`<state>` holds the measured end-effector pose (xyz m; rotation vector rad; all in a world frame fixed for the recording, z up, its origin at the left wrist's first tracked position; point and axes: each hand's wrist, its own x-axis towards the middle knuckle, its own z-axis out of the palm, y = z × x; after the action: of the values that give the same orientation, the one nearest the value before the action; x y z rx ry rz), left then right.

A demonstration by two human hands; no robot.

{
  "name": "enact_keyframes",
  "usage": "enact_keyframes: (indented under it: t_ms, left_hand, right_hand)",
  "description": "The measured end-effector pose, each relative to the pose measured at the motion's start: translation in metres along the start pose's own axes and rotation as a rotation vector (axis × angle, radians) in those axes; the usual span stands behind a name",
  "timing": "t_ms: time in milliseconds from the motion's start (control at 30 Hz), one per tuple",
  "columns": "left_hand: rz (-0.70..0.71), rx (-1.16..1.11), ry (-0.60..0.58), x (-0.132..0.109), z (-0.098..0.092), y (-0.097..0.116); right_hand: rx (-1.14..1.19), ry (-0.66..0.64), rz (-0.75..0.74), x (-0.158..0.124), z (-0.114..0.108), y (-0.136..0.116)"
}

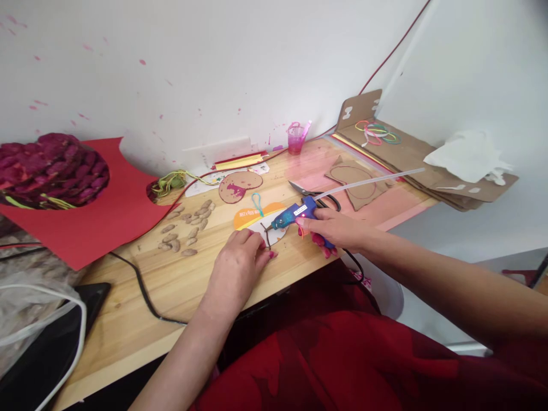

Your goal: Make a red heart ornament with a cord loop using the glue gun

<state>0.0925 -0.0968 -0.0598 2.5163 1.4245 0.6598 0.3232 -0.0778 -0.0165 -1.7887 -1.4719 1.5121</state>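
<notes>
My right hand (334, 228) grips a blue glue gun (293, 215), with a long clear glue stick (372, 182) jutting from its back. The nozzle points left and sits at a thin dark brown piece, like a twig or cord (268, 240). My left hand (237, 265) is closed at the near end of that brown piece, thumb and fingertips together. Beneath lies an orange and white printed card cutout (242, 218), partly covered by my left hand and the gun. A turquoise loop (257, 204) rests at its far edge. Behind the gun lie black-handled scissors (299, 188).
Peanuts (192, 220) lie scattered left of my hands. Red card (145, 211) leans by a purple-red basket-like mass (55, 171). A brown cutout (240, 185), a pink cup (295, 138), marked cardboard (362, 182) and stacked cardboard (411, 145) stand farther back. A black cable (145, 294) crosses the table.
</notes>
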Motion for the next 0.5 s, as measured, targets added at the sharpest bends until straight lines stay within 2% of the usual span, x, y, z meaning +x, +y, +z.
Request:
enact_keyframes:
  t_ms: [200,500]
  left_hand:
    - [0.003,-0.006,-0.016,0.0,0.001,-0.001]
    - [0.008,-0.011,-0.009,0.001,-0.001,0.0]
  right_hand:
    - [0.103,-0.025,0.051,0.013,-0.001,0.004]
    - [0.192,-0.006,0.066,0.016,0.002,-0.006]
